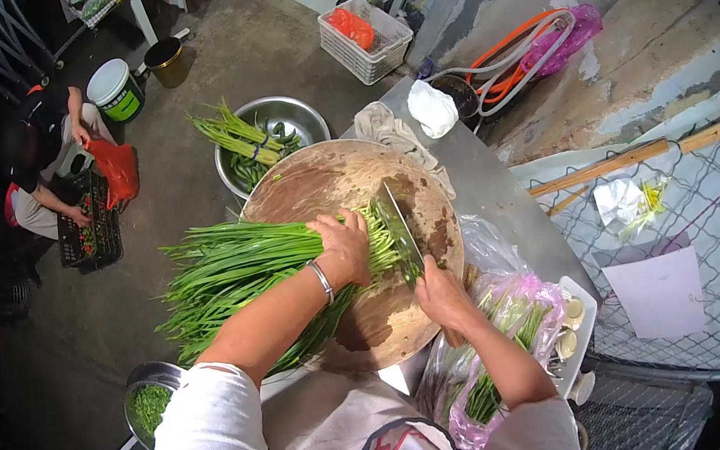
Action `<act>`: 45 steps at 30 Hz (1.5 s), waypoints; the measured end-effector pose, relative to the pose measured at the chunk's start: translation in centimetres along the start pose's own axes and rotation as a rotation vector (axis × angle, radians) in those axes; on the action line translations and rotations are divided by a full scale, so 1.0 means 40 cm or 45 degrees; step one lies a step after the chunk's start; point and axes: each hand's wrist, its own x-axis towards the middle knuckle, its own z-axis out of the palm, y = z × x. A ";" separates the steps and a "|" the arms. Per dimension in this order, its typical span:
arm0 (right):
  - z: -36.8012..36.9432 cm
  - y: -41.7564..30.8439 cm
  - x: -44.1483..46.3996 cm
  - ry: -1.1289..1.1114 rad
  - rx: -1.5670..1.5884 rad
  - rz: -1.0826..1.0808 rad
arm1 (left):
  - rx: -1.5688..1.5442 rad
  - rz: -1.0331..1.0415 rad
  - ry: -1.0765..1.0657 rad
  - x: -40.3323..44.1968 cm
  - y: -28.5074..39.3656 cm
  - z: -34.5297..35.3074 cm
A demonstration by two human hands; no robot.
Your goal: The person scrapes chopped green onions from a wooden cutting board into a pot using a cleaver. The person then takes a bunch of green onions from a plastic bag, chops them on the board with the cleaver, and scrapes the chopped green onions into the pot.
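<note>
On a round wooden chopping board (375,329) lies a thick bunch of long green chives (237,265), leaves hanging over the board's left side. My left hand (344,247) presses down on the bunch near its pale stem ends, fingers curled over it. A cleaver (399,231) is gripped by its handle in my right hand (443,294). Its wide blade stands at the cut ends of the stems, just right of my left hand. Whether the edge touches the board is hidden.
Behind the board, a steel bowl (309,122) holds green peppers and a tied bundle of stalks (233,137). Bagged greens (504,334) lie at the right, beside a white tray (587,322). Chopped greens (151,406) fill a bowl at lower left. Another person (44,140) crouches by a black crate (92,235).
</note>
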 end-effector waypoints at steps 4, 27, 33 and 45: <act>0.089 0.022 0.017 0.168 0.006 0.071 | 0.008 0.013 0.025 -0.004 -0.001 -0.005; 0.085 -0.030 0.044 0.175 -0.005 0.085 | -0.012 -0.031 0.100 0.011 0.013 0.027; 0.073 0.018 0.036 0.311 0.060 0.009 | -0.058 0.017 0.116 0.002 0.001 0.031; -0.056 -0.042 -0.075 -0.056 0.172 0.110 | -0.094 0.074 0.140 0.003 -0.008 0.033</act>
